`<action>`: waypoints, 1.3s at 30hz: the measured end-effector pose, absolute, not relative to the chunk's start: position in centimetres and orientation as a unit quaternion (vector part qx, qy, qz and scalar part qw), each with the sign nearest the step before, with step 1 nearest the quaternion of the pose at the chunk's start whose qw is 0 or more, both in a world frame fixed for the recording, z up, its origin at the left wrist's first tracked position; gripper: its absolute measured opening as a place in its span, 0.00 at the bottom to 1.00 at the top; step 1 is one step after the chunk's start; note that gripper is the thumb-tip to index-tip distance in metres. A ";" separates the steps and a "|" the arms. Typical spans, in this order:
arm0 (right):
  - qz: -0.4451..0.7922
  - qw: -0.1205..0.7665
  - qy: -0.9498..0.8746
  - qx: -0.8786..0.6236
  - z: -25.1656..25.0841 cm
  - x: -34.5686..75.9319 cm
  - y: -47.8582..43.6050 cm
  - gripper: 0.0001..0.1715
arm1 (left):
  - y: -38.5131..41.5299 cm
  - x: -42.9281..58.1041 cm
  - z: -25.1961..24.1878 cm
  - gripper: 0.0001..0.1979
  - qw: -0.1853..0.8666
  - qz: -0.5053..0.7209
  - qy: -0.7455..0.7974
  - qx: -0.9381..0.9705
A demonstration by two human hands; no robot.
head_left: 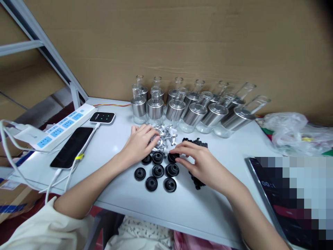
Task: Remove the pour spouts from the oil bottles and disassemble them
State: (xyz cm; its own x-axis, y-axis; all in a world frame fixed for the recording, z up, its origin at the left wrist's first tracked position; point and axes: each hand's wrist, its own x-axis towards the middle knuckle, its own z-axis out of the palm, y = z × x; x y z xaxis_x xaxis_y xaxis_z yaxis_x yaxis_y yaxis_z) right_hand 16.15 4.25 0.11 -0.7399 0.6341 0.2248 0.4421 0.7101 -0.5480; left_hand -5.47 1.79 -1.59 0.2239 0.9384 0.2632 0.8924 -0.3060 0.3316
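Observation:
My left hand lies over the left edge of a heap of silver metal pieces, its fingers slightly bent and apart; nothing can be seen held in it. With thumb and fingertips, my right hand grips the rim of a black round cap on the table. Several similar caps with raised centres, among them one black cap, lie loosely grouped in front of both hands. Partly hidden under my right hand is a pile of small black parts.
Several glass bottles with metal sleeves stand along the cardboard wall. On the left are a power strip, a phone, a small device and white cables. A plastic bag and a tablet-like screen lie at right.

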 end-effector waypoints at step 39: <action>0.223 0.324 -0.614 -0.684 -10.8 36.7 -18.4 0.26 | -17.8 -5.1 -1.3 0.14 0.145 0.411 0.445 0.782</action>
State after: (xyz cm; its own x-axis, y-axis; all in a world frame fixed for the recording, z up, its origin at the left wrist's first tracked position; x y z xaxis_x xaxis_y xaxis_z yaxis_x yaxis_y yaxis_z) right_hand 36.73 -18.44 -10.78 0.1463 0.9850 0.0919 0.6958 -0.0365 -0.7173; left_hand -5.14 -17.83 -1.29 0.2658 0.8158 0.5137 0.5776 -0.5614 0.5927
